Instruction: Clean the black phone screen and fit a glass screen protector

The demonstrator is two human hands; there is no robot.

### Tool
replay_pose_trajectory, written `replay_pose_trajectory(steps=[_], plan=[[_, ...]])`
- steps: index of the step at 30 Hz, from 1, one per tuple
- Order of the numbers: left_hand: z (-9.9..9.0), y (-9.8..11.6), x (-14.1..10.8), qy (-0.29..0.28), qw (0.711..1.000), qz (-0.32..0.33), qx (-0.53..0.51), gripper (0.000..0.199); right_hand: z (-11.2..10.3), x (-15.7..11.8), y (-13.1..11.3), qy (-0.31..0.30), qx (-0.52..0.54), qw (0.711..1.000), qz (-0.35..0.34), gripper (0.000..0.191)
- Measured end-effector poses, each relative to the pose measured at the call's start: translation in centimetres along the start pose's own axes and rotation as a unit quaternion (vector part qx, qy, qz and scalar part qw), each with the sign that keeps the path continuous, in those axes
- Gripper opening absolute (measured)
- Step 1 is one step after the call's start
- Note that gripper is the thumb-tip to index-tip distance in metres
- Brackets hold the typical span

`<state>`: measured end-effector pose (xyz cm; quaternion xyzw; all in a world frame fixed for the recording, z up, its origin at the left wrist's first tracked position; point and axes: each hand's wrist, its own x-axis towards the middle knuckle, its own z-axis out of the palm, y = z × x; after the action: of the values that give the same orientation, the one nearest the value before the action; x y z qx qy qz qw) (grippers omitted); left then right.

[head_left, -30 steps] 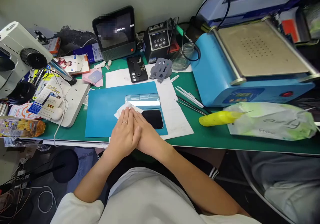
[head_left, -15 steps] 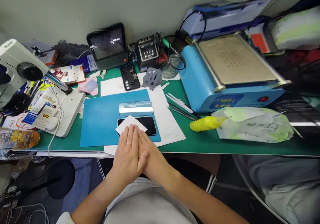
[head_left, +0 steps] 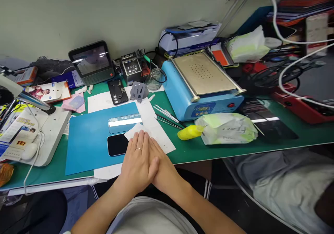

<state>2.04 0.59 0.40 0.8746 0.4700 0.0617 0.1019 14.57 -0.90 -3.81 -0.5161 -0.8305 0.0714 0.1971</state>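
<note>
My left hand (head_left: pixel 139 161) and my right hand (head_left: pixel 163 168) lie pressed together, fingers straight and side by side, with a ring on one left finger. From under their fingertips sticks out a white wipe (head_left: pixel 132 131), which they press down over the right part of a phone (head_left: pixel 116 145) with a dark screen. That part of the phone is hidden by the hands and wipe. Just beyond the phone lies a clear screen glass (head_left: pixel 124 123) with a white band of reflected light. Both rest on a blue mat (head_left: pixel 83 136).
Tweezers (head_left: pixel 169 122), a yellow bottle (head_left: pixel 189 132) and a wipes packet (head_left: pixel 227 129) lie to the right, before a blue heating plate machine (head_left: pixel 182 103). Behind the mat are a black phone (head_left: pixel 117 92) and a grey holder (head_left: pixel 138 91). A microscope base (head_left: pixel 53 136) stands left.
The view has swung right, so the bench sits further left in it. My hands and the wipe have slid right across the phone, uncovering more of its left side.
</note>
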Motion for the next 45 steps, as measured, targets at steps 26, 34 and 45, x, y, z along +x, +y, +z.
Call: replay_pose_trajectory(steps=[26, 34, 45], plan=[[0.2, 0.4, -2.4, 0.058, 0.996, 0.008, 0.069, 0.072, 0.1, -0.6, -2.5, 0.003, -0.054, 0.998, 0.014, 0.082], [-0.5, 0.1, -1.6, 0.055, 0.996, 0.01, 0.065, 0.074, -0.2, -0.4, -1.8, -0.008, -0.022, 1.0, 0.013, 0.078], [-2.0, -3.1, -4.9, 0.038, 0.998, -0.055, 0.021, 0.071, 0.5, 2.2, -5.2, -0.022, 0.014, 0.999, -0.032, 0.089]])
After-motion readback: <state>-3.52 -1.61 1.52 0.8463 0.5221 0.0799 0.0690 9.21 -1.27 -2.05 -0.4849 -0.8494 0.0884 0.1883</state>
